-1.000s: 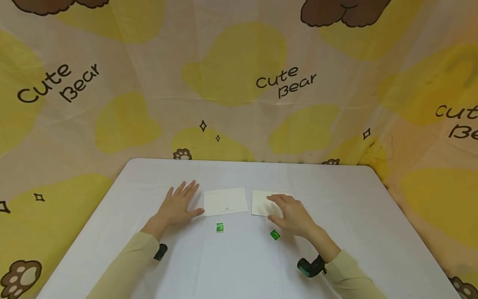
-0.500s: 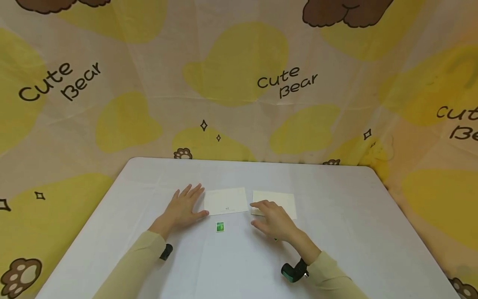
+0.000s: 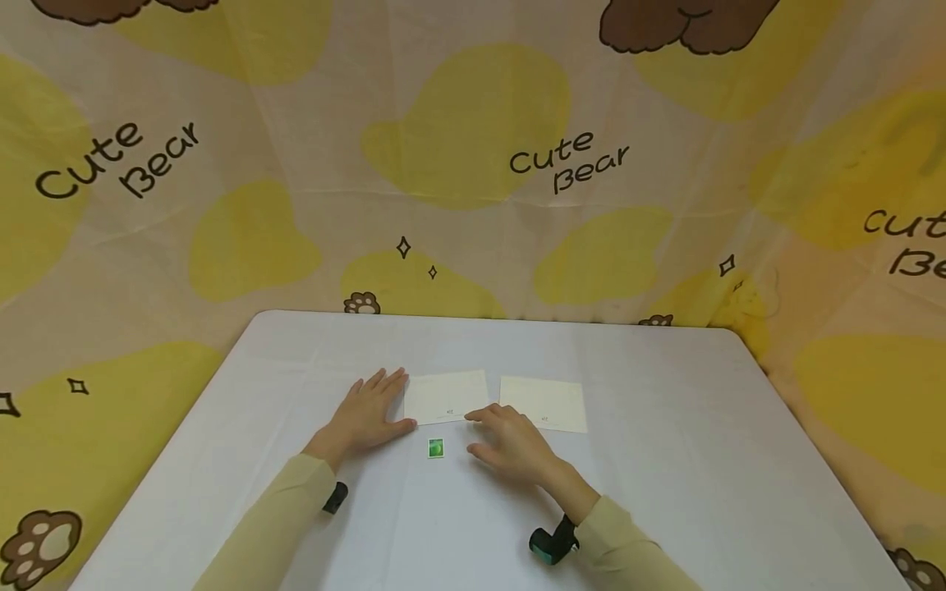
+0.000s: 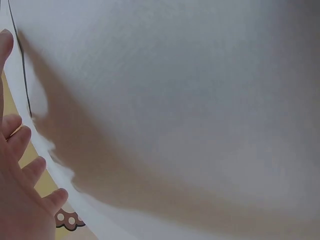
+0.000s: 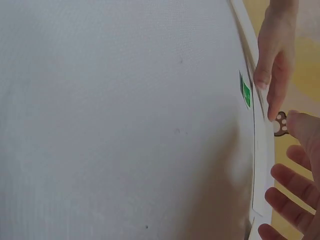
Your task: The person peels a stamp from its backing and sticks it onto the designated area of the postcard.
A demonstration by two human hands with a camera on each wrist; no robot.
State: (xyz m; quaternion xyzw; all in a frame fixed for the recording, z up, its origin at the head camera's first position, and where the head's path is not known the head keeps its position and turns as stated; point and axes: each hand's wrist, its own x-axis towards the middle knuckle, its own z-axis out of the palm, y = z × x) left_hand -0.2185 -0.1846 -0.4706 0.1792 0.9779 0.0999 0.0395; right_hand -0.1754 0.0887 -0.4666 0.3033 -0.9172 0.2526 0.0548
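Two white paper rectangles that look like envelopes lie flat side by side: a left envelope (image 3: 446, 396) and a right envelope (image 3: 550, 398), each with small print along its near edge. My left hand (image 3: 362, 419) is spread beside the left envelope, its thumb and fingertips at that envelope's left edge. Just in front lies a small green stamp (image 3: 436, 448) with a pale border, seen also in the right wrist view as a green stamp (image 5: 246, 93). My right hand (image 3: 513, 443) hovers right of the stamp, fingers loosely bent and holding nothing, fingertips near the left envelope's lower right corner.
A white table (image 3: 665, 460) with rounded far corners bears everything. Behind it hangs a yellow-patterned cloth (image 3: 473, 164) with bear lettering. A black wrist camera (image 3: 553, 544) sits under the right wrist, and another camera (image 3: 336, 497) is at the left wrist.
My right hand has moved left, from over the right envelope toward the green stamp. It now covers the spot where a second green stamp showed. My left hand has shifted slightly right.
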